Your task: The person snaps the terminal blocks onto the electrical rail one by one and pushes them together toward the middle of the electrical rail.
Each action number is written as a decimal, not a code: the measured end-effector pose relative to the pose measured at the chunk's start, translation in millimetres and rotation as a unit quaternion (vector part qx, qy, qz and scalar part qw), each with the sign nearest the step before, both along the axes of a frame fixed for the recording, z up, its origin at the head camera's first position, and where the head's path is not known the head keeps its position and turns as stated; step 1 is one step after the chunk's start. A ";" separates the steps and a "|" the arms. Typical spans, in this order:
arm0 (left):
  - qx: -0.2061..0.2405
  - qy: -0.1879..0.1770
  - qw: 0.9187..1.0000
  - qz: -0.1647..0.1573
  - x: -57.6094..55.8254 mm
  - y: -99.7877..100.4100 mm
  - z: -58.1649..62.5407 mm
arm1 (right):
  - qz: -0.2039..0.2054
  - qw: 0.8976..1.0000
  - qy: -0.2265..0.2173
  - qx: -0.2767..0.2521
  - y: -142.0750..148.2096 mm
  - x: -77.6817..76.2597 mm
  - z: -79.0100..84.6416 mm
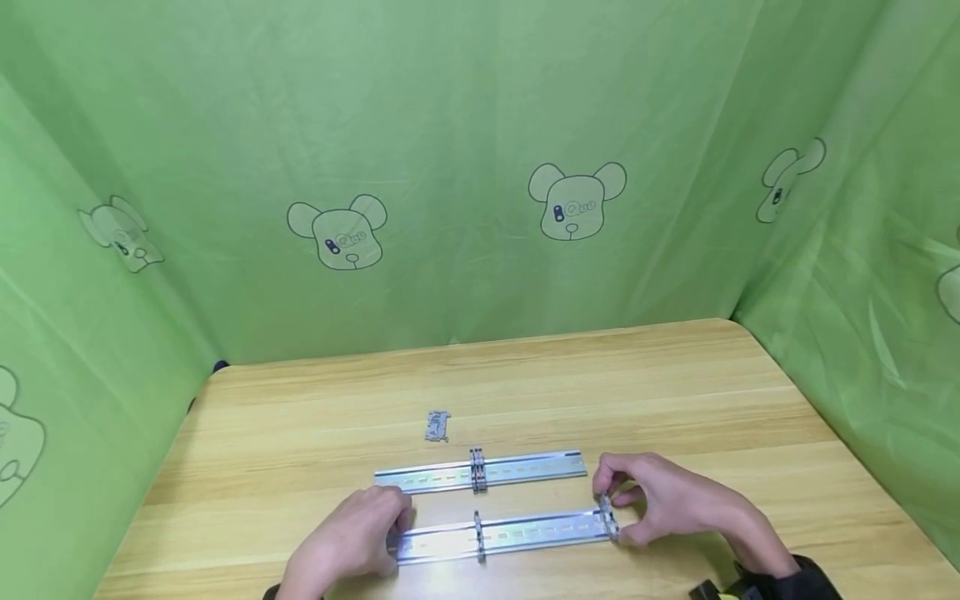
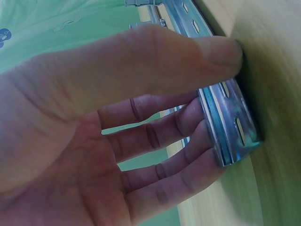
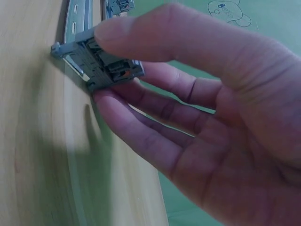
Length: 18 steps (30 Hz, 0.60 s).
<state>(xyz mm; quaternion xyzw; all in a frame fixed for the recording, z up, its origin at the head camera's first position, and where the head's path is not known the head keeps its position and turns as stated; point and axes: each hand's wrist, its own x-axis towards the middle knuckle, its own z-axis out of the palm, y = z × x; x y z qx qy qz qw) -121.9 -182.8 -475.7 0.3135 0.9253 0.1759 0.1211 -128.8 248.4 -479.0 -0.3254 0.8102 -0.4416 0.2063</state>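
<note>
Two slotted metal DIN rails lie side by side on the table. The near rail point(image 1: 540, 531) has a grey terminal block point(image 1: 480, 536) upright across its middle. My left hand point(image 1: 356, 533) grips this rail's left end, thumb on one edge and fingers on the other, as the left wrist view shows. At the right end my right hand point(image 1: 667, 500) pinches another grey terminal block point(image 3: 106, 63) between thumb and fingers, set crosswise at the rail's tip. Whether it is clipped on, I cannot tell. On the far rail point(image 1: 532, 469), several terminal blocks point(image 1: 477, 471) stand together near the middle.
A loose grey terminal block point(image 1: 437, 426) lies flat behind the far rail. The wooden table point(image 1: 285, 433) is bordered at the back and sides by a green curtain point(image 1: 465, 283) with bear prints. A dark object point(image 1: 705, 590) shows at the bottom edge beside the right sleeve.
</note>
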 end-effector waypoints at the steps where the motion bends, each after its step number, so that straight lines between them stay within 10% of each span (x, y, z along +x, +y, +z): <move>1: -0.001 0.000 1.000 0.001 -0.2 0.0 -0.4 | -0.002 1.000 0.000 0.003 0.0 0.1 -0.1; 18: 0.005 -0.010 1.000 0.004 -1.1 -0.9 0.8 | -0.002 1.000 -0.015 0.001 -1.0 0.0 0.6</move>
